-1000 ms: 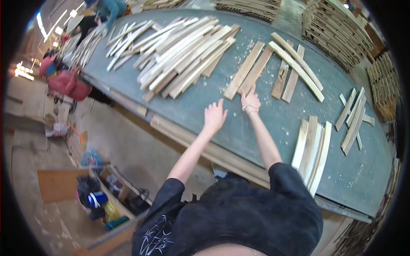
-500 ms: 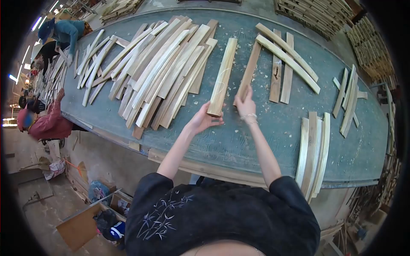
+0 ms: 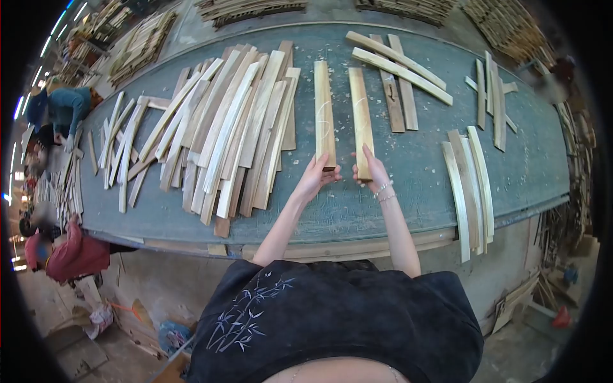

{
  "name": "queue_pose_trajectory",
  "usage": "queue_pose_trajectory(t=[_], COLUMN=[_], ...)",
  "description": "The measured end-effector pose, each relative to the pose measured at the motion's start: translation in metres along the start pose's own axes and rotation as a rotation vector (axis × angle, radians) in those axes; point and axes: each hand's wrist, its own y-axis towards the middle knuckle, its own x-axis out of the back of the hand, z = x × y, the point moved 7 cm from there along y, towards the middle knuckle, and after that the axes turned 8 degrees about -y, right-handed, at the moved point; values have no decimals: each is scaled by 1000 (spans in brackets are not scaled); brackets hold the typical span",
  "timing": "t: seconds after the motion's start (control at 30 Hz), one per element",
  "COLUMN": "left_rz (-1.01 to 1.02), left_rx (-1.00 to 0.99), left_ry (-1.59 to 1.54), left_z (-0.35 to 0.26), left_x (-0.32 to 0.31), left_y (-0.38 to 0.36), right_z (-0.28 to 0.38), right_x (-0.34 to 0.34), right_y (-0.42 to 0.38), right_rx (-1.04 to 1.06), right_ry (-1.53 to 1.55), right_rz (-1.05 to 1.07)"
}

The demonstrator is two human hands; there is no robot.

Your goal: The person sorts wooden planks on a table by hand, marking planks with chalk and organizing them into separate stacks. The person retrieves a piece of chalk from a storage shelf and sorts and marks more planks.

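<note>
My left hand (image 3: 313,177) grips the near end of a pale wooden slat (image 3: 324,108), which has a curved chalk-like mark on its face. The fingers show below the slat's end. My right hand (image 3: 374,171), with a bracelet at the wrist, is closed around the near end of a second wooden slat (image 3: 360,115), its light face turned up. Side by side with a gap between them, both slats point away from me over the green table (image 3: 300,210). Part of each hand's fingers is hidden by the wood.
A big heap of wooden slats (image 3: 223,127) spreads on the left. Crossed slats (image 3: 408,73) lie beyond my right hand, and several curved slats (image 3: 469,185) overhang the near edge at right. Two people work at the far left, one in a red top (image 3: 76,255), another in blue (image 3: 69,105).
The slat in my right hand has rolled from its darker side to a light face and now runs nearly parallel to the left one. My view has shifted.
</note>
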Motion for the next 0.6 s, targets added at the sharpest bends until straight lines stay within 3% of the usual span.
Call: queue_pose_trajectory(t=[0.17,0.23,0.3,0.33,0.37,0.4,0.43,0.47,0.53,0.57,0.6], left_rz=[105,165,305,246,-53,-94,-241,-386,-514,-617,-763], left_rx=[-175,-257,-136,-49,-311,-301,-484,-670,-750,-761,-478], left_ry=[48,120,449,657,1079,1073,1160,1249,1264,1360,1483], left_z=[-15,-32,-47,-49,-49,-56,-84,-105,-106,-98,-90], left_x=[-42,-74,-112,-118,-103,-95,-102,-102,-53,-21,13], left_y=[0,26,57,73,118,102,71,40,-2,-20,-40], right_z=[7,39,79,101,123,134,138,136,120,96,72], right_x=[20,40,65,79,93,120,159,163,160,148,129], right_y=[-53,-54,-29,-12,-7,5,32,41,36,36,31], right_rx=[85,164,247,313,407,458,513,527,628,530,431], right_ry=[-76,-131,-228,-307,-430,-505,-876,-880,-829,-790,-747], right_rz=[-78,-129,-154,-221,-384,-645,-904,-877,-779,-619,-466])
